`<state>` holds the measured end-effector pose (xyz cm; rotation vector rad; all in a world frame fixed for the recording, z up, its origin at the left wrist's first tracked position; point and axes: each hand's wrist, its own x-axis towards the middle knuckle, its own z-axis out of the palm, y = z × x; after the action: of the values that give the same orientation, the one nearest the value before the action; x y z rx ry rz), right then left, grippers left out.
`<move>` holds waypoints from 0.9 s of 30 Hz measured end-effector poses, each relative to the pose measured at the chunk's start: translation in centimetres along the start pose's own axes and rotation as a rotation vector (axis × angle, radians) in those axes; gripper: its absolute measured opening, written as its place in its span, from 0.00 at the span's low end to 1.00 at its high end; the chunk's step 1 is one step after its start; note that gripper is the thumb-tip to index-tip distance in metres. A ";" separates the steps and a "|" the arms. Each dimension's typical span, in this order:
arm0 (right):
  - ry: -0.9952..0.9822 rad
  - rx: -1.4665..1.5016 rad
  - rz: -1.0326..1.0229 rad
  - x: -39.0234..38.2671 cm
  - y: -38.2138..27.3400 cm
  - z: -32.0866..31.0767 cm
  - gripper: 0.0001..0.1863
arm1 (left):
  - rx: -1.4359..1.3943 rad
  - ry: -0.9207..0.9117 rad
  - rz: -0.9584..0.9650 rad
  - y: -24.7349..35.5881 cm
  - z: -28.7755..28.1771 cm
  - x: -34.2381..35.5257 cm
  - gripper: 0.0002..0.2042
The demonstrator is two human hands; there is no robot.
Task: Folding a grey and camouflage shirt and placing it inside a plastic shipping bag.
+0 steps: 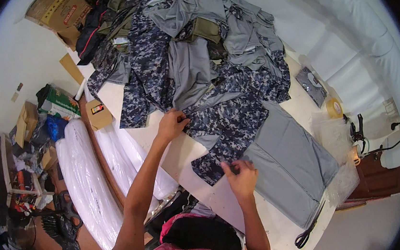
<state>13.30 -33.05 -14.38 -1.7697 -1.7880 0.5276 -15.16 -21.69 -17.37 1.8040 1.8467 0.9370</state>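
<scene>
A blue-grey digital camouflage garment (236, 121) with grey parts lies spread on the white table in front of me. My left hand (173, 124) is at its left edge, thumb and fingers pinched on the cloth. Nearer to me, my right hand (241, 175) has its fingers curled and its fingertips pinched at the garment's near right edge. Right beside that hand lies a flat, folded grey fabric piece (292, 159). Beyond my hands rises a large heap of grey and camouflage clothes (191, 63).
Black-handled scissors (307, 235) lie at the near right table edge (280, 235). Tape (334, 108), clear plastic bags (334, 146) and a packed grey garment (311, 85) sit to the right. White wrapped rolls (86, 169) stand left of the table, a cardboard box (62, 15) behind.
</scene>
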 end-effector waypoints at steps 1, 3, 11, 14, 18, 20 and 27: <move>0.027 -0.115 -0.065 -0.2 0.1 0.3 0.10 | -0.010 -0.012 0.010 0.3 0.3 0.2 0.11; 0.057 -0.235 -0.119 -0.3 0.6 0.9 0.12 | -0.100 0.127 0.074 0.6 0.6 0.4 0.09; -0.319 0.855 0.291 -1.2 5.5 -5.2 0.10 | -0.032 0.162 -0.014 -0.7 0.4 -1.4 0.08; -0.108 0.962 0.383 -3.4 10.7 -11.8 0.12 | -0.071 0.196 0.005 0.1 0.5 -1.0 0.12; 0.120 0.894 0.373 -6.9 16.6 -17.5 0.16 | 0.111 0.170 0.173 2.6 1.5 1.6 0.21; 0.223 1.123 0.543 -7.6 17.4 -18.4 0.18 | 0.173 0.025 0.167 3.3 2.1 2.5 0.23; 0.691 1.001 0.513 -10.1 22.8 -20.1 0.17 | 0.063 0.117 0.317 3.4 3.5 3.4 0.12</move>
<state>43.33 -44.10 -14.69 -1.3673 -0.4184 0.7163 -10.68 -17.85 -16.86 2.1664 1.7030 1.1270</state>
